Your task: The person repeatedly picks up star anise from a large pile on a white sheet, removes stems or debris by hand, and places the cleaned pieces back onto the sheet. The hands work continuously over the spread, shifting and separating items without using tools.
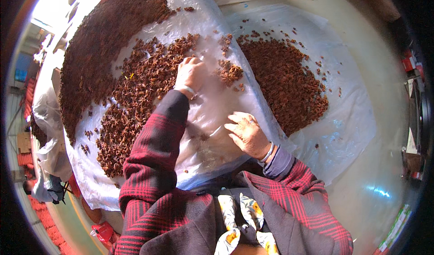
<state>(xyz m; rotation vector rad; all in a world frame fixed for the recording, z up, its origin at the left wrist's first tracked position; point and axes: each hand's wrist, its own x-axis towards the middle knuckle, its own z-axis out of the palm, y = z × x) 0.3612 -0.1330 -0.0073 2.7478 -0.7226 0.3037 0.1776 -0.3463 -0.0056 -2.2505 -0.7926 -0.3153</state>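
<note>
Star anise pods lie in a broad band on a white plastic sheet in front of me. My left hand is at the right edge of this band, its fingers bent down at the pods; whether it grips any is hidden. Over bare sheet nearer my body, my right hand has its fingers spread and nothing in them. A small cluster of star anise lies on the sheet between the band and its right edge.
Behind the band at the left spreads a large dark heap of star anise. Another heap rests on a plastic sheet on the floor at the right. Red stacked sacks or goods stand at the far left, with a crumpled plastic bag nearby.
</note>
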